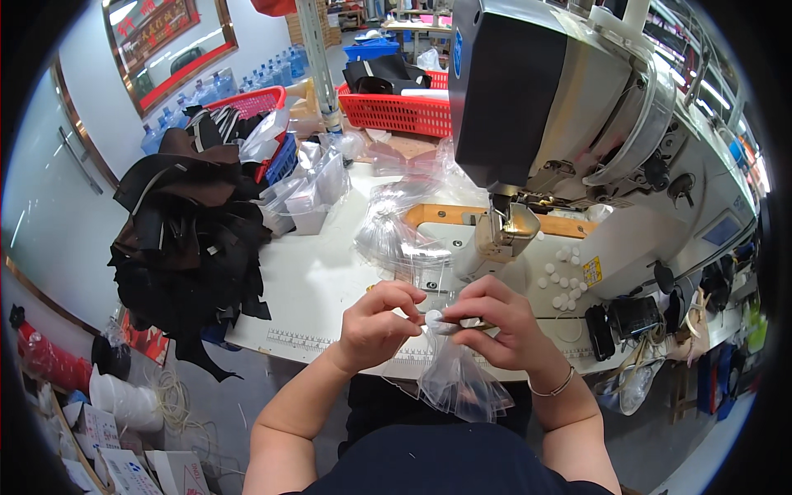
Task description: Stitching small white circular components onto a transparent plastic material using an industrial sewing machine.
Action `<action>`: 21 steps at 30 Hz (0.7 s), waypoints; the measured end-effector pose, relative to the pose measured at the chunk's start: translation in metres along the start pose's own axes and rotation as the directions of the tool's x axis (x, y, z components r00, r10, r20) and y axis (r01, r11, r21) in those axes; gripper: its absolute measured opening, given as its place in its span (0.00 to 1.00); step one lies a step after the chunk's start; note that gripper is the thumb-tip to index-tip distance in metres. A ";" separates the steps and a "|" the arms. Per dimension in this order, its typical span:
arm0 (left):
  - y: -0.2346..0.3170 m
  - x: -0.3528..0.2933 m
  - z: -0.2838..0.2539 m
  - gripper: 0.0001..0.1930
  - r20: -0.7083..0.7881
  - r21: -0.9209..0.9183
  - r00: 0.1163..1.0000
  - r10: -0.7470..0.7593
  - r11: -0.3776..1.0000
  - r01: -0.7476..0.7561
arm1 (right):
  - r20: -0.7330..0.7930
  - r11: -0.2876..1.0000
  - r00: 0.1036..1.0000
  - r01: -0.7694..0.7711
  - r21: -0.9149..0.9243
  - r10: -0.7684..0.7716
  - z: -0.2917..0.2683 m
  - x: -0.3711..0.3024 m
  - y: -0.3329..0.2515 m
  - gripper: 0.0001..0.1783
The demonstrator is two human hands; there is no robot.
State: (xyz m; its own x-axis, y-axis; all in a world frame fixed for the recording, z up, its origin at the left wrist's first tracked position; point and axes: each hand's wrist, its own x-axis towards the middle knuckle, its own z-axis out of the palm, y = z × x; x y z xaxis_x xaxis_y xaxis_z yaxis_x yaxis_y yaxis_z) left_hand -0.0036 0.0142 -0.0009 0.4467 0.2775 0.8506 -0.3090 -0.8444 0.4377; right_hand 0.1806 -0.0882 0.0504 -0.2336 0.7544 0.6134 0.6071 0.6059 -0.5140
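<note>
Head view: a small round white disc [434, 318] sits between both hands at the worktop's [289, 289] front edge, before a black-and-cream sewing machine [516, 91]. The right hand [505, 323] has its fingers closed on a slim dark object [471, 320], its kind unclear, just beside the disc. The left hand's [378, 326] fingers are bent at the disc's other side; whether they grip it, I cannot tell. Clear plastic bags [462, 384] hang below the disc. Loose white discs [564, 282] lie right of the machine's needle area; black fabric pieces [186, 239] are heaped at left.
</note>
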 end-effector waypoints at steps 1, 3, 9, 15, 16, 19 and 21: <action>0.002 0.000 0.000 0.11 0.001 0.048 1.000 0.018 0.999 -0.018 | -0.070 0.995 0.996 -0.039 0.095 0.046 0.003 0.003 -0.004 0.17; 0.006 0.001 0.000 0.11 -0.008 0.103 0.999 0.042 0.994 -0.041 | -0.020 0.993 0.994 -0.107 0.058 0.108 0.007 0.003 -0.010 0.17; 0.011 0.002 0.001 0.11 -0.099 0.047 0.993 -0.068 0.996 0.073 | -0.152 0.978 0.967 0.195 -0.078 -0.205 0.027 -0.002 0.010 0.08; 0.008 0.000 -0.003 0.12 -0.135 0.008 0.986 -0.098 0.995 0.100 | 0.088 0.930 0.994 -0.093 0.356 0.066 -0.009 -0.026 0.023 0.13; 0.009 0.000 -0.003 0.11 -0.131 0.012 0.987 -0.096 0.995 0.099 | -0.009 0.958 0.982 -0.180 0.225 0.187 -0.005 -0.018 0.011 0.15; 0.010 0.001 -0.002 0.11 -0.108 0.031 0.991 -0.077 0.996 0.081 | -0.164 0.983 0.969 -0.178 0.043 0.182 0.012 -0.006 0.001 0.19; 0.011 0.002 -0.001 0.11 -0.088 0.050 0.994 -0.062 0.996 0.067 | -0.130 0.986 0.979 -0.149 0.072 0.158 0.015 0.000 -0.005 0.14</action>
State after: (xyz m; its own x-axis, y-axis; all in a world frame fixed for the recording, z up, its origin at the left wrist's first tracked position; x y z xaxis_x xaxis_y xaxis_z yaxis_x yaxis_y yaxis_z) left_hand -0.0069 0.0065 0.0060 0.3892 0.3691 0.8440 -0.2357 -0.8459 0.4785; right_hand 0.1661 -0.0877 0.0441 -0.0345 0.8015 0.5970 0.5786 0.5031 -0.6420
